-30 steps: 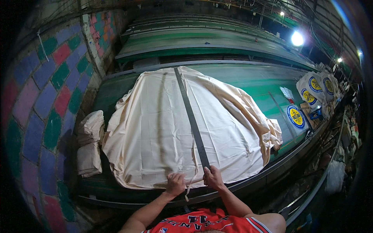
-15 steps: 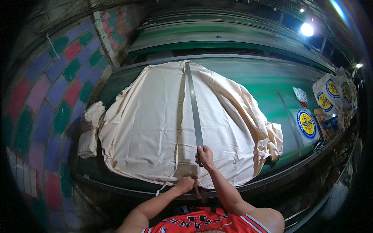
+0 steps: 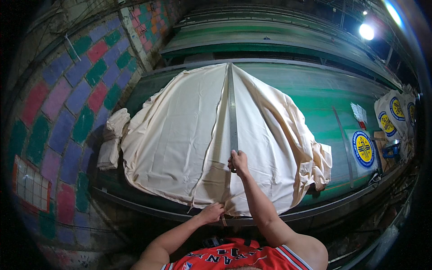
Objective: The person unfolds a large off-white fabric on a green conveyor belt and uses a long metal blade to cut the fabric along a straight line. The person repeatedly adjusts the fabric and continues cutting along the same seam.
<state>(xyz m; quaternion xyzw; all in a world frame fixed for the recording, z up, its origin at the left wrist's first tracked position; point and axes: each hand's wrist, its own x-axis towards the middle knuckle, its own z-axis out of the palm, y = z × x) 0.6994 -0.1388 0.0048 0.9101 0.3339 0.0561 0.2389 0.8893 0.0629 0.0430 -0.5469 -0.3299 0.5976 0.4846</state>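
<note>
A large sheet of cream cloth (image 3: 180, 130) drapes over the green table in loose folds. Along its middle lies a long metal ruler (image 3: 232, 112), running from the cloth's far edge toward me. My right hand (image 3: 238, 163) is wrapped round the ruler's near end. At the cloth's near edge, my left hand (image 3: 211, 212) has its fingers closed on the fabric, though its fingertips are partly hidden. A loose edge of cloth runs lengthwise just left of the ruler, with a shaded strip between them that widens toward me.
Folded cream cloth bundles (image 3: 112, 139) rest at the table's left end. To the right are a thin metal strip (image 3: 344, 144), a sheet with a round blue and yellow emblem (image 3: 363, 149), and printed bags (image 3: 396, 110). A painted block wall (image 3: 72, 112) stands on the left.
My right hand and the ruler have shifted farther from me. The loose cloth edge has opened away from the ruler at the near end. The whole view has shifted slightly.
</note>
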